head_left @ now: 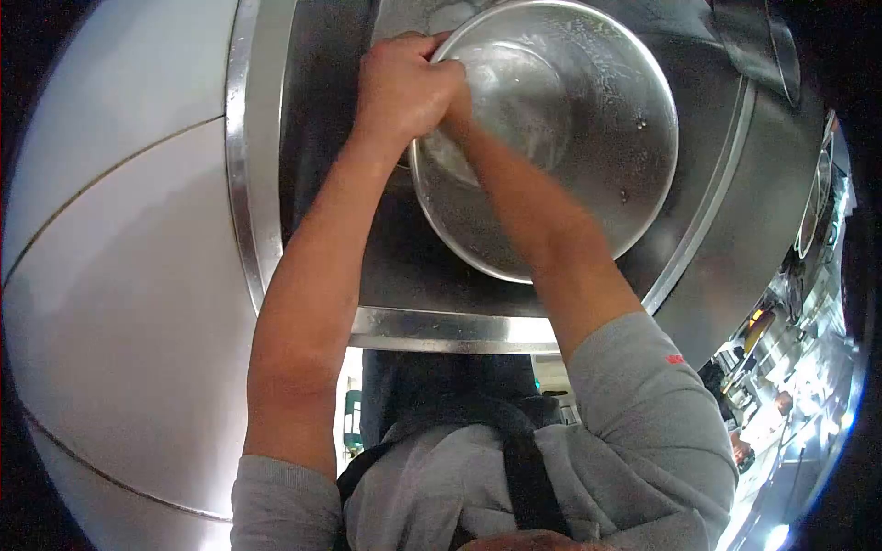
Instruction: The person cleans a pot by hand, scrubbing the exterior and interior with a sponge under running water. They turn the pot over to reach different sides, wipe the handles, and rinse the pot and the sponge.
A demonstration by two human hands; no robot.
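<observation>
A large round stainless-steel pot is tilted with its open mouth towards me, over a steel sink. Its inner wall looks wet, with small drops on the right side. My left hand is closed over the pot's left rim, the thumb side towards the inside. My right hand reaches across the mouth to the same left side. Most of it is hidden behind my left hand, so its fingers and anything in them do not show.
The sink's raised front edge runs before my body. White wall panels stand close on the left. A metal container is at the upper right. Farther right, a bright, cluttered kitchen area shows people in the distance.
</observation>
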